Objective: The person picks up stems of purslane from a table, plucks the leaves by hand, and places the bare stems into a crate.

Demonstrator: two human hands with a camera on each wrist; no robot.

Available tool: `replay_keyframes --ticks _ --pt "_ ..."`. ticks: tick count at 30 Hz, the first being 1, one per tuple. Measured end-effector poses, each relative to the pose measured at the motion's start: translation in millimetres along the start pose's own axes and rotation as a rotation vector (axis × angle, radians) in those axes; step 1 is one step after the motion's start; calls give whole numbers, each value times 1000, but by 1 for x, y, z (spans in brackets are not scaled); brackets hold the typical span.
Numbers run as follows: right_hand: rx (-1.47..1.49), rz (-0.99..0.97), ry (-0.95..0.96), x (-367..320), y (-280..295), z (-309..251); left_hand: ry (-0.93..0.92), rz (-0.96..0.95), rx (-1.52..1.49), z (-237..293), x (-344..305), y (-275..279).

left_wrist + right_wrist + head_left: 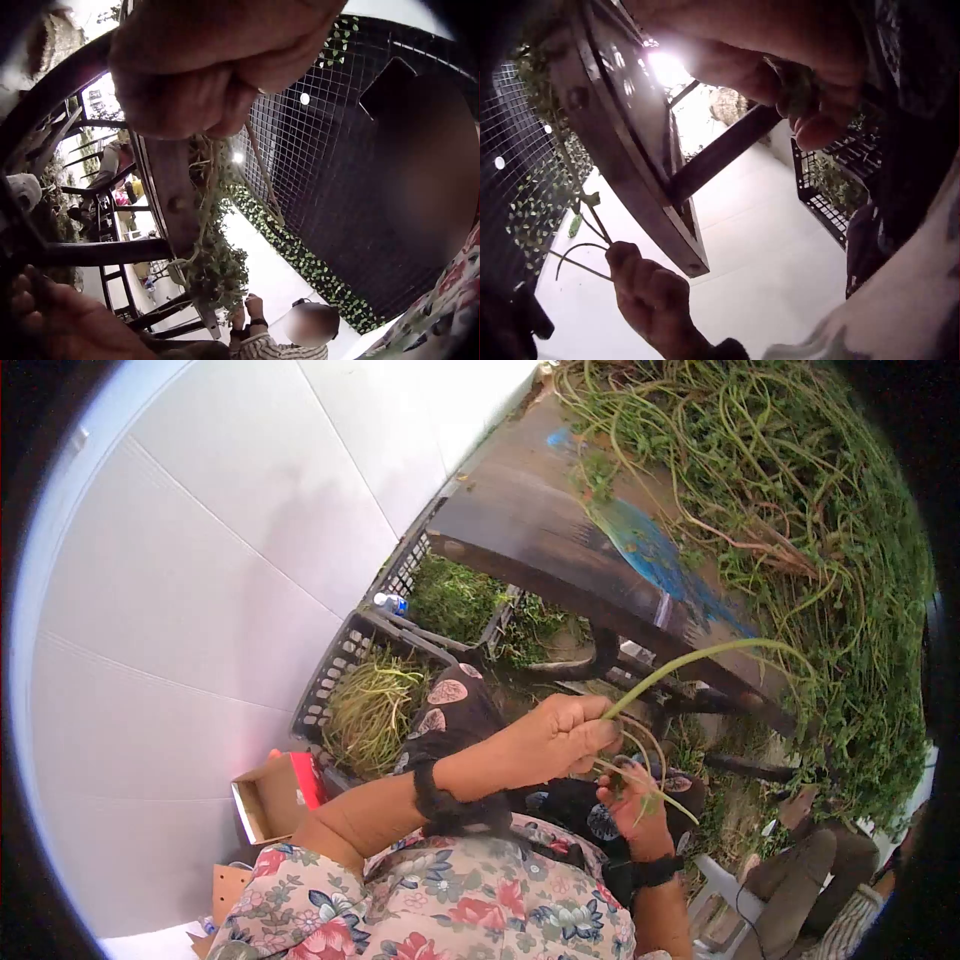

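Observation:
My left hand (565, 745) grips several long green stems (700, 652), which arch out to the right from its curled fingers. The right wrist view shows the same left hand (652, 296) in a fist round the thin stems (585, 217). Lower and to the right of it, my right hand (640, 810) is near the drooping stem ends. Between its thumb and fingers sits a small bunch of green leaves (801, 91). In the left wrist view the left hand (202, 75) fills the top, and its palm side is hidden.
A large heap of leafy stems (800, 510) lies on the wooden table (500, 510) and hangs over its edge. Black crates hold bare stems (370, 710) and leafy greens (450, 600). A red box (275, 800) is at left. Another person (810, 870) sits at lower right.

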State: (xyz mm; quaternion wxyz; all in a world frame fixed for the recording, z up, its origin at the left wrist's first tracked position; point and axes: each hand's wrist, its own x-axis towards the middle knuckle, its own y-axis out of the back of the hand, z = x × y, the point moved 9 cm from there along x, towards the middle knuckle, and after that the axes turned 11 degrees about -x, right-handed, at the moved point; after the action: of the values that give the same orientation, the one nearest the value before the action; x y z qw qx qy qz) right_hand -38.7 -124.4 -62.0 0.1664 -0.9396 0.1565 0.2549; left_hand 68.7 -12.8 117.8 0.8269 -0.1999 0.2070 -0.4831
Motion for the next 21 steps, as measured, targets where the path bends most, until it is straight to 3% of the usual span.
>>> replay_keyframes --ticks 1,2,5,8,12,18,20,21 --pt "-98 -13 28 3 -6 -1 -4 7 2 1 -1 2" --pt "304 4 -194 5 -9 17 -6 14 4 2 -1 3" --pt "327 2 -247 10 -8 22 10 1 -33 4 -4 5" --pt "75 -59 -54 17 -6 11 -10 -31 -34 7 -5 3" --pt "-633 22 349 31 11 15 -64 -13 47 14 -6 3" --pt "-1028 60 488 46 3 15 -33 -42 11 16 -3 -3" --pt "-1208 -5 529 35 -41 -38 -32 22 59 15 -2 2" --pt "-1124 -95 669 33 -72 -73 -21 44 84 13 0 4"
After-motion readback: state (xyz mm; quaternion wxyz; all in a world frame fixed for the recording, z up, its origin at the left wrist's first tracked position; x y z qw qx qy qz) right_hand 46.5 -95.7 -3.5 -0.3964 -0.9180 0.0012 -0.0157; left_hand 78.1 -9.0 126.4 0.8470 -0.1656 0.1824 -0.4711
